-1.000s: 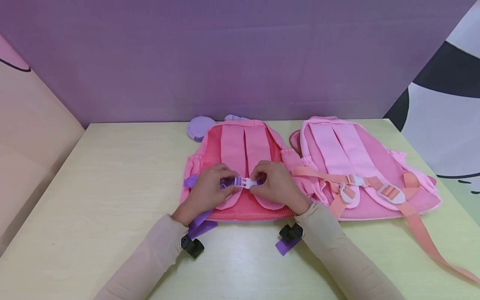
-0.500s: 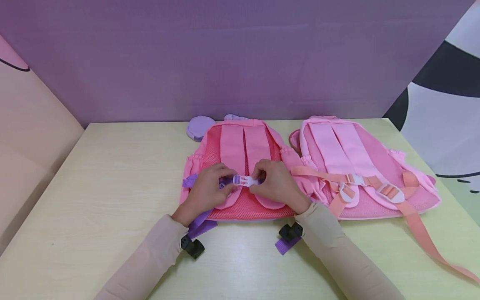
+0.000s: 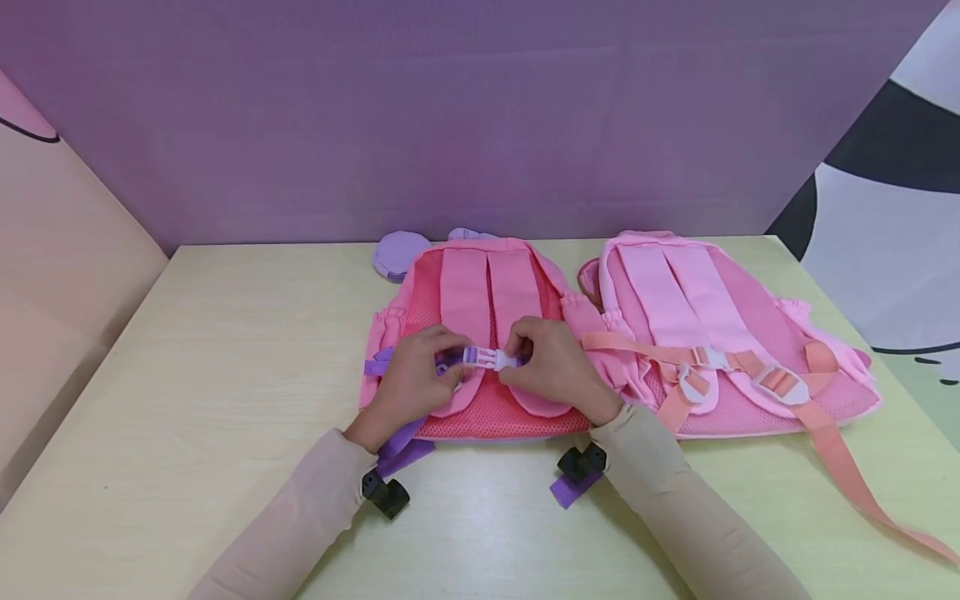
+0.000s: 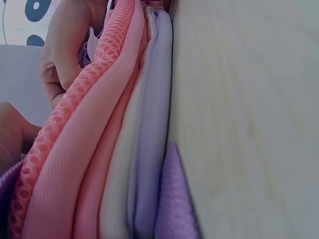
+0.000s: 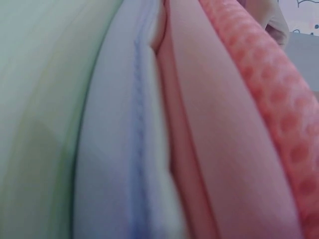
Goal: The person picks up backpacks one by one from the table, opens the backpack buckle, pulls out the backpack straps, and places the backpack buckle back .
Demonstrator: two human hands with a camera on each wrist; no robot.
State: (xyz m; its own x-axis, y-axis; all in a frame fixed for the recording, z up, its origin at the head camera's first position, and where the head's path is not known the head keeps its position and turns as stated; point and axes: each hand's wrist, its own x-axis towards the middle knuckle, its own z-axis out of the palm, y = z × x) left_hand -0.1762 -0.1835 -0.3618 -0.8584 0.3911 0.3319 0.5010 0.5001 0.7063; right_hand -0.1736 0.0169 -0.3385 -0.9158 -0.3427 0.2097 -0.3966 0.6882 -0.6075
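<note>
In the head view a coral backpack (image 3: 510, 427) lies on the table with its shoulder straps up. Above those straps my left hand (image 3: 416, 375) pinches the left part of a white side-release buckle (image 3: 486, 358) on purple webbing. My right hand (image 3: 551, 362) pinches the buckle's right part between thumb and fingers. White prongs show between the two parts; how deep they sit is too small to tell. Purple strap (image 3: 405, 450) hangs below my left hand, and a purple strap end (image 3: 567, 492) lies below my right wrist. The wrist views mostly show the backpack's edge.
A lighter pink backpack (image 3: 742, 421) lies against the right side, its orange straps (image 3: 847, 467) joined by a white buckle (image 3: 712, 359) and trailing to the table's right. A round lilac piece (image 3: 400, 255) sticks out behind the coral backpack. A purple panel (image 3: 480, 125) stands behind the table (image 3: 187, 375).
My left hand and the buckle's left part have shifted slightly left and up. More of the white prongs shows between the parts. My right hand has risen slightly; the backpacks stay put.
</note>
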